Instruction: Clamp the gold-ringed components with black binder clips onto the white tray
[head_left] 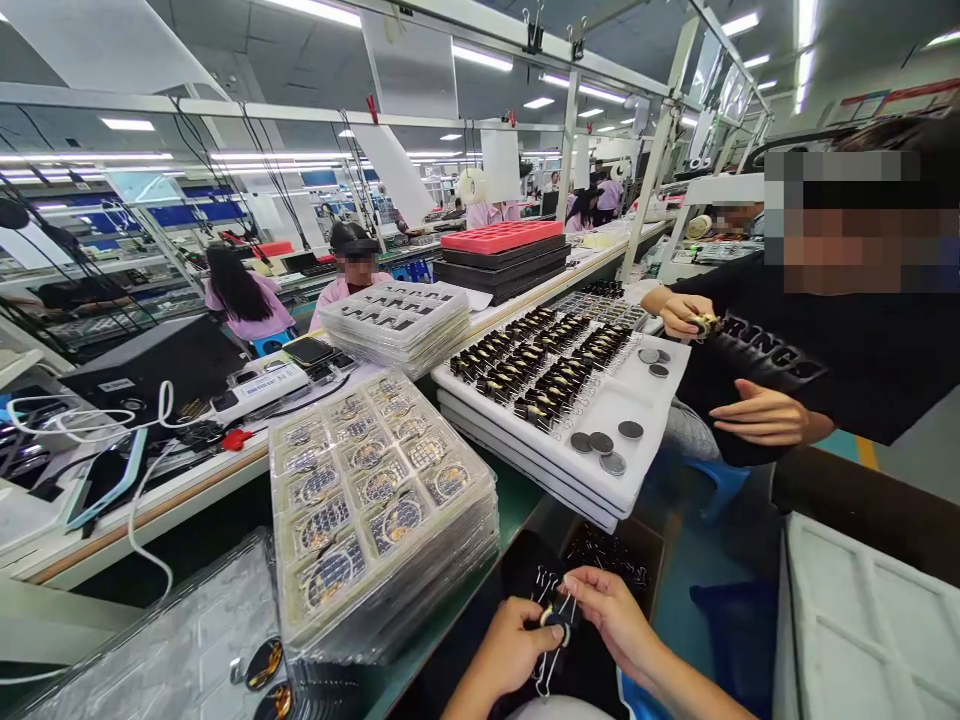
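One disc (556, 622) sits low before you, held between the thumb and fingers of your left hand (514, 642). Your right hand (611, 608), fingertips close together, pinches a clip (569, 604) at the disc's edge, nearer you than the white trays (637, 405).

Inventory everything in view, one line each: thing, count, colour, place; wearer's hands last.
White trays: one stack, white, centre right
Clips: many, black, in rows on them
Flat discs: about seven, grey, beside the clips
Clear trays: one stack, transparent, centre left
Round parts: about fifteen, golden, inside them
Red tray: one, red, atop stacked black trays
Pale trays: one stack, whitish, behind clear trays
Hanging sheets: several, white, overhead
Lights: many, white, ceiling
Workers: several, pink or black tops, back and right
Held clips: at least one, black, both hands
Left hand: one, bare, bottom centre
Right hand: one, bare, beside it
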